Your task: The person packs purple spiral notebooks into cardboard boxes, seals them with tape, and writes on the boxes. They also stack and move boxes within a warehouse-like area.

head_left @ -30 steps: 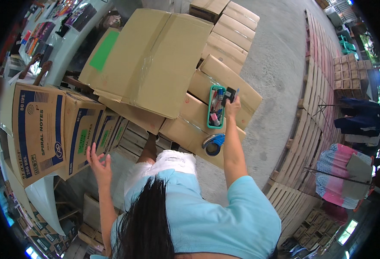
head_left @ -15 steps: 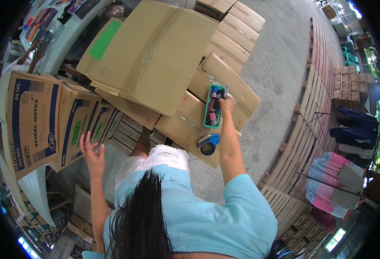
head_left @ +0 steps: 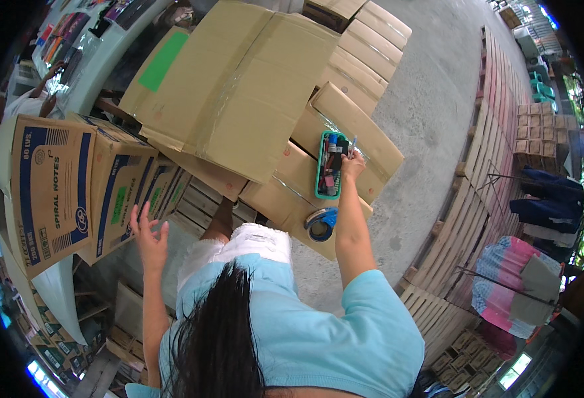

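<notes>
My right hand (head_left: 351, 166) is closed on a slim pale pen (head_left: 353, 146) at the right rim of a green plastic basket (head_left: 321, 182). A black block-shaped item (head_left: 339, 159) sits by my fingertips; whether I touch it, I cannot tell. Inside the basket are a blue-capped bottle (head_left: 332, 140) and other small things. The basket rests on brown cartons (head_left: 275, 189). Nearer to me, a tape dispenser (head_left: 320, 224) with a blue part lies on the same cartons. My left hand (head_left: 150, 242) hangs in the air, fingers spread and holding nothing, beside printed cartons (head_left: 116, 192).
A large carton (head_left: 232, 79) with a green label fills the upper middle. More cartons (head_left: 365, 53) stretch behind it. Wooden pallets (head_left: 467, 179) line the right over a concrete floor (head_left: 431, 99). At far left another person's hand (head_left: 54, 69) is over a cluttered table.
My right hand has shifted slightly toward me and right, with the pen still in it. The black item now shows more plainly by the fingers. My left hand stays raised and spread.
</notes>
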